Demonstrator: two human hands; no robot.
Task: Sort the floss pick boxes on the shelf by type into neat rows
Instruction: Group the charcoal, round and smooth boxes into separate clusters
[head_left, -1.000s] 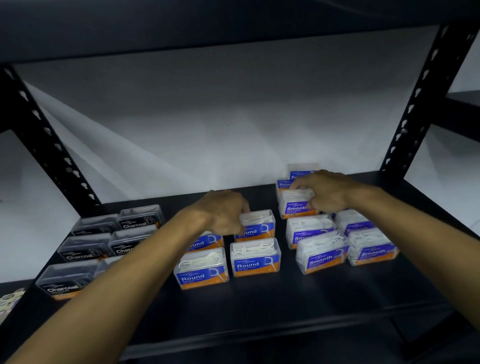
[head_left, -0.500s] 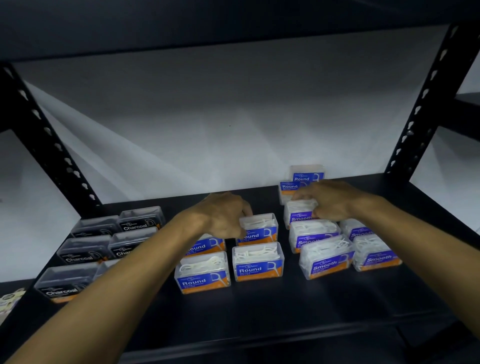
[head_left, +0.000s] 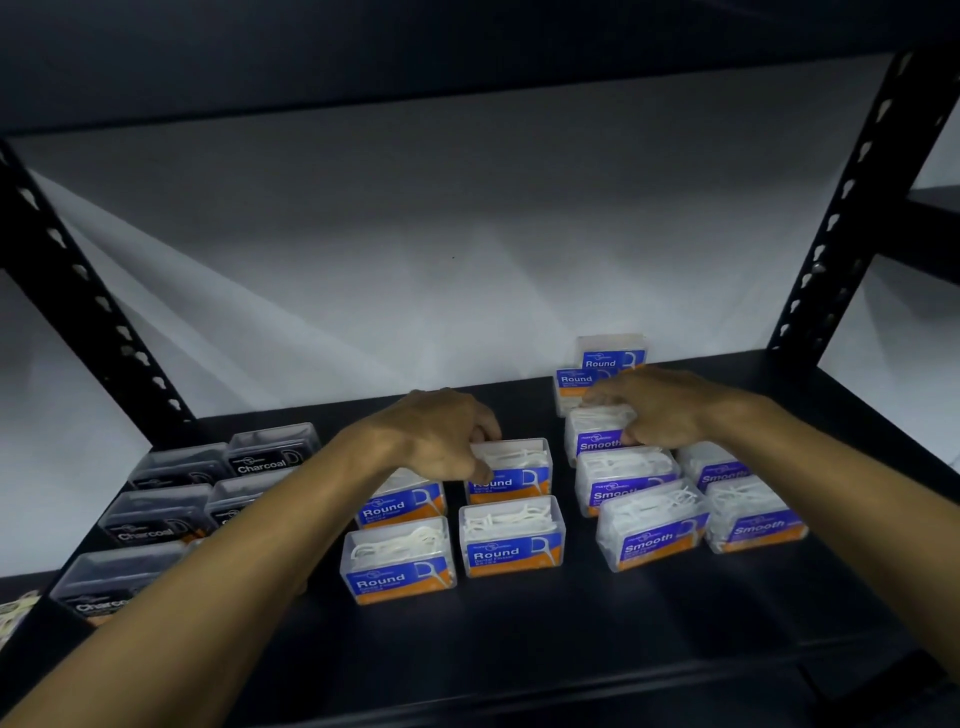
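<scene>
While both hands rest on boxes, the sorting looks near its end, to my eye. The left hand (head_left: 441, 431) lies over the far Round boxes (head_left: 511, 467), fingers curled on the far right one; whether it grips or only nudges, I cannot tell. The right hand (head_left: 670, 410) lies flat on the far Smooth box (head_left: 597, 436), fingers spread, pressing rather than clasping.

Counted on the shelf (head_left: 519, 639): four Round boxes in the middle block, five Smooth boxes (head_left: 652, 527) to the right, at least five Charcoal boxes (head_left: 270, 457) to the left, some hidden by the arm. Two stray Round boxes (head_left: 610, 358) stand stacked far behind the Smooth group.

Next, I judge, those strays need bringing left to the Round block, and the tilted near Smooth box squaring.
</scene>
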